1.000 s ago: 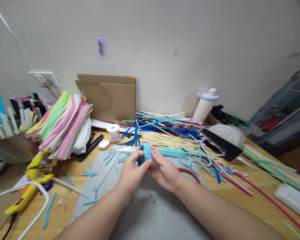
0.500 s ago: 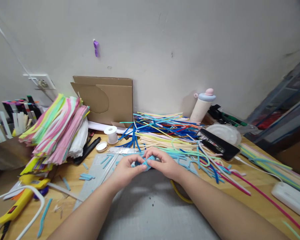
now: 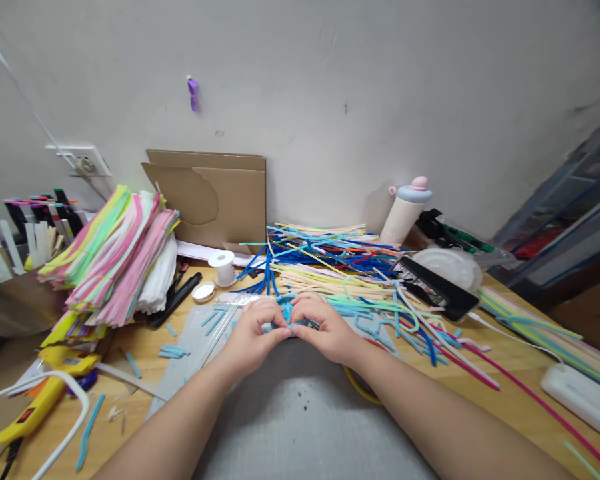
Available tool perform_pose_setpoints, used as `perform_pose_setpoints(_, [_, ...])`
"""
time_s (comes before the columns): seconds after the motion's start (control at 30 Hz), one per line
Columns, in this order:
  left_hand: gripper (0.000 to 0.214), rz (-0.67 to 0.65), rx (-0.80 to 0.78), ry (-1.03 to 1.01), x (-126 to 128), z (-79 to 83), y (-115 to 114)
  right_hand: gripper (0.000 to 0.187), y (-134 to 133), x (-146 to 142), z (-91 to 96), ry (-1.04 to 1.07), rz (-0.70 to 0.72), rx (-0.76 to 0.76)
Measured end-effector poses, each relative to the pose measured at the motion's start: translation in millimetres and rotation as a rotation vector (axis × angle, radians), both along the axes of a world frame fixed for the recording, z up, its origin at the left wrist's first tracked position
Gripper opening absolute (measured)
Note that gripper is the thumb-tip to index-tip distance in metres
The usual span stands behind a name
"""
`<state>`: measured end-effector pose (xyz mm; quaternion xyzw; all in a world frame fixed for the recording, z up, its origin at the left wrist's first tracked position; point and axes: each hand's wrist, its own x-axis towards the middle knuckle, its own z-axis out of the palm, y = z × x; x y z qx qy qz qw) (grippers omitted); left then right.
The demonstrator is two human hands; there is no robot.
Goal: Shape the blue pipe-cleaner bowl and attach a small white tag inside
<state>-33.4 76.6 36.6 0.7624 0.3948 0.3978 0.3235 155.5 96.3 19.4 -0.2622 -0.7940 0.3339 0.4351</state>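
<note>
Bare grey mat [image 3: 300,413] nearside (pipe-cleaner heap [image 3: 340,267] beyond)

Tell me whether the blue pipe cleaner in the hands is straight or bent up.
Bent up: the blue pipe cleaner sits bunched between the left hand and right hand, pinched by both.

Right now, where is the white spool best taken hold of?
Probably at its narrow waist, coming from the front left: the white spool stands upright between wide flanges, with cardboard behind it and blue pipe cleaners close on its right.
</note>
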Motion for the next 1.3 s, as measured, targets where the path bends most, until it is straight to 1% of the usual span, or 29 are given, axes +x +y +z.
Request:
perform_pose_setpoints(0.1, [0.018, -0.049, 0.021, -0.004, 1.6, 2.0, -1.5, 0.024, -1.1, -1.6, 0.4, 0.005, -0.006, -0.011])
perform_pose_setpoints(0.17, [0.02, -0.065, 0.025, 0.004, 2.2, 3.1, -2.6, 0.028, -2.3, -2.2, 0.8, -0.005, -0.012, -0.021])
perform_pose_setpoints(0.23, [0.02, -0.065, 0.017, 0.013, 1.6, 3.1, -2.8, 0.025, -3.0, -1.8, 1.9, -0.025, -0.026, -0.034])
perform_pose_setpoints(0.4, [0.018, -0.019, -0.041, -0.003, -3.8, -0.6, 0.9, 0.01, 1.7, 5.4, 6.9, -0.05, -0.044, -0.063])
perform_pose_setpoints(0.6, [0.019, 0.0, -0.132, -0.005, -4.8, -4.2, 3.8, 0.016, 5.9, 6.4, 6.4, -0.02, 0.023, -0.116])
perform_pose_setpoints(0.8, [0.02, 0.035, -0.178, 0.016, -3.5, -9.3, 4.8, 0.013, -0.2, -1.3, 0.4, -0.012, 0.018, -0.144])
perform_pose_setpoints(0.9, [0.021, 0.007, -0.198, 0.005, -3.0, -10.3, 5.2, 0.013, 1.0, -1.5, 0.2, 0.012, 0.023, -0.181])
perform_pose_setpoints(1.0, [0.028, -0.05, -0.233, -0.05, -2.4, -8.8, 5.9, 0.015, 4.2, 0.2, 2.0, 0.068, 0.054, -0.252])
perform_pose_setpoints(1.1, [0.034, -0.078, -0.291, -0.148, -1.9, -6.1, 5.8, 0.022, 6.7, 2.6, 4.5, 0.153, 0.098, -0.358])
perform_pose_setpoints(1.2, [0.042, -0.107, -0.382, -0.253, -0.8, -3.5, 3.4, 0.03, 6.3, 3.5, 6.2, 0.249, 0.147, -0.484])
perform_pose_setpoints(1.3, [0.043, -0.144, -0.505, -0.322, 1.0, -1.7, 0.1, 0.033, 3.7, 1.8, 6.6, 0.327, 0.188, -0.619])
